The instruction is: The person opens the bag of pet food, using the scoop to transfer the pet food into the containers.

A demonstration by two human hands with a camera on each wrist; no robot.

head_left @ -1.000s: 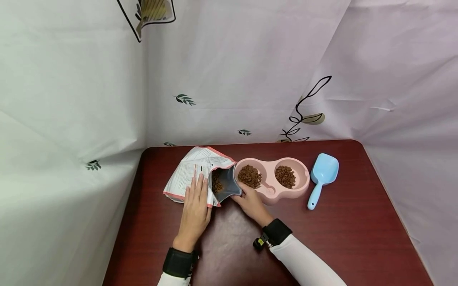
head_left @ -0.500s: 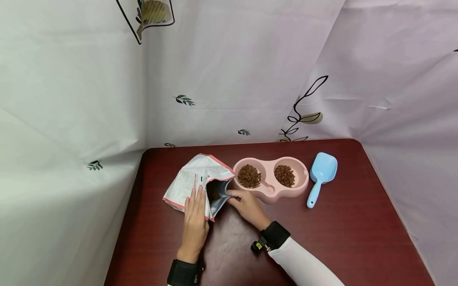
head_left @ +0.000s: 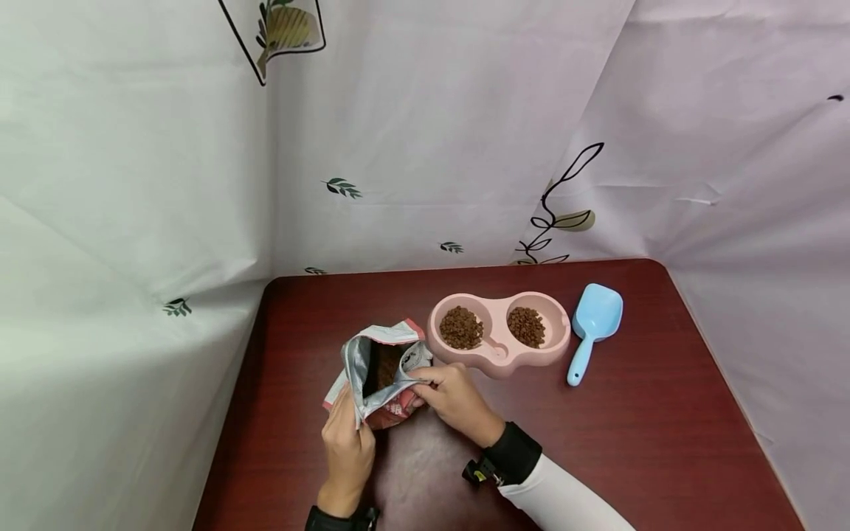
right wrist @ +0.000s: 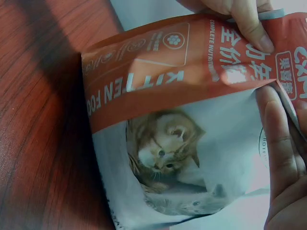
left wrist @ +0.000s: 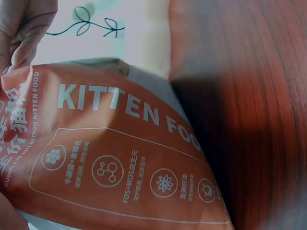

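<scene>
A bag of kitten food (head_left: 393, 414) stands upright on the table left of centre, its silver-lined mouth gaping and brown kibble visible inside. My left hand (head_left: 347, 451) grips the left side of the mouth, thumb on the printed front in the right wrist view. On the opposite side, my right hand (head_left: 458, 402) pinches the rim. Orange print and a cat picture cover the front of the bag (right wrist: 182, 110). Just right of the bag is a pink double pet bowl (head_left: 499, 363), with kibble (head_left: 461, 328) in both hollows. Much of the left fingers is hidden behind the bag.
A light blue scoop (head_left: 598, 313) lies right of the bowl, handle toward me. The dark red table (head_left: 631, 442) ends at a white patterned cloth (head_left: 425, 147) behind and at the sides.
The bag has gone from lying on its side, mouth toward the right, to standing with its mouth up. My left hand has gone from lying flat on it to gripping its edge.
</scene>
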